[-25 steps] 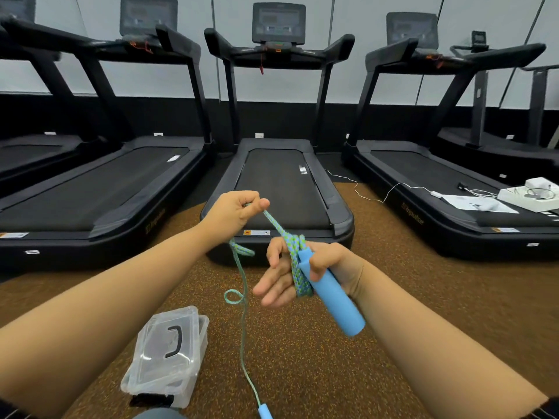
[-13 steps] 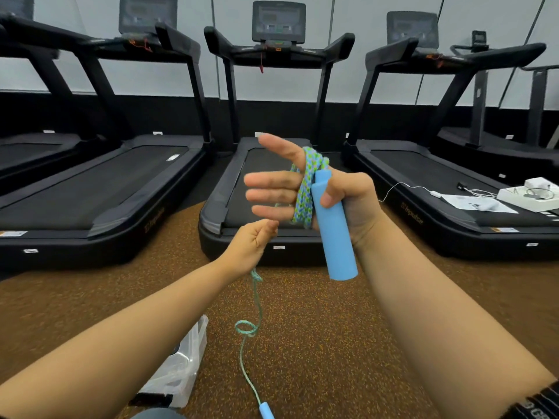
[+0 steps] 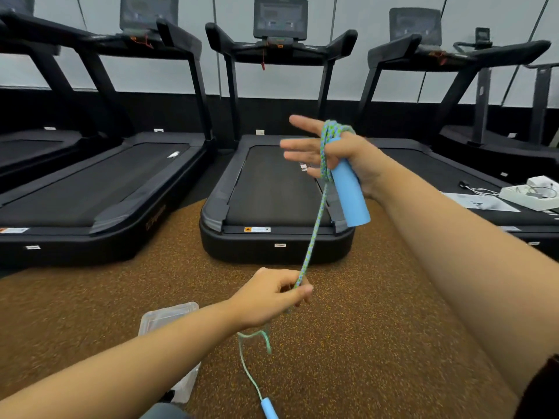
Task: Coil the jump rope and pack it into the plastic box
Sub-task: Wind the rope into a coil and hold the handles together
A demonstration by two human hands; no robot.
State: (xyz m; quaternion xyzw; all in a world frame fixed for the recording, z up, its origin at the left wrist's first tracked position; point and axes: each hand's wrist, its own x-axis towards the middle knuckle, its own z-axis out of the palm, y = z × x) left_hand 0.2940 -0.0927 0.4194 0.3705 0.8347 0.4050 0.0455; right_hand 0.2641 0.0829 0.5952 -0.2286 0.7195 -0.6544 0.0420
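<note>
My right hand (image 3: pixel 341 152) is raised with its fingers stretched out, and its thumb clamps a light blue handle (image 3: pixel 349 195) against the palm. Several turns of the green-and-blue jump rope (image 3: pixel 313 234) are wound round that hand. From there the rope runs taut down to my left hand (image 3: pixel 269 297), which pinches it low in the middle. Below that hand the rope hangs slack to the second blue handle (image 3: pixel 269 408) at the bottom edge. The clear plastic box (image 3: pixel 169 319) sits on the floor, mostly hidden behind my left forearm.
Three black treadmills (image 3: pixel 272 189) stand in a row ahead on the speckled brown floor (image 3: pixel 363 343). On the right treadmill's deck lie a white tray with cables (image 3: pixel 532 193) and a paper sheet.
My left hand has dropped lower and nearer, pulling the rope taut. My right hand has moved up and right with another turn of rope round it.
</note>
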